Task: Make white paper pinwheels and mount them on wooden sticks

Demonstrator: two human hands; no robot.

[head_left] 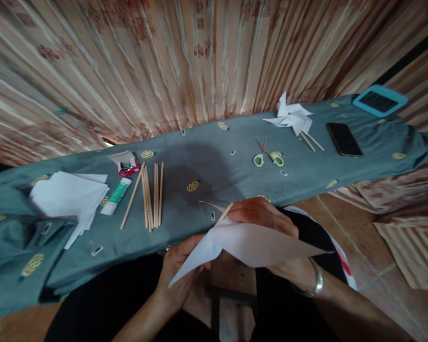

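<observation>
While holding white paper (pixel 253 242) and a stick (pixel 224 214) in both hands (pixel 267 214) at five o'clock, seems only partly done (finished-looking pinwheels (pixel 293 118) at two), with sticks (pixel 155 194) and sheets (pixel 62 194) left around nine.

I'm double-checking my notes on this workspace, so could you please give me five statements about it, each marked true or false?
1. The left hand and right hand both touch the folded white paper. True.
2. The silver bracelet is on the left wrist. False: it is on the right wrist.
3. The glue stick lies between the white paper sheets and the wooden sticks. True.
4. The smartphone lies on top of the paper pinwheel. False: it lies to the pinwheel's right.
5. The scissors lie on the tablecloth. True.
</observation>
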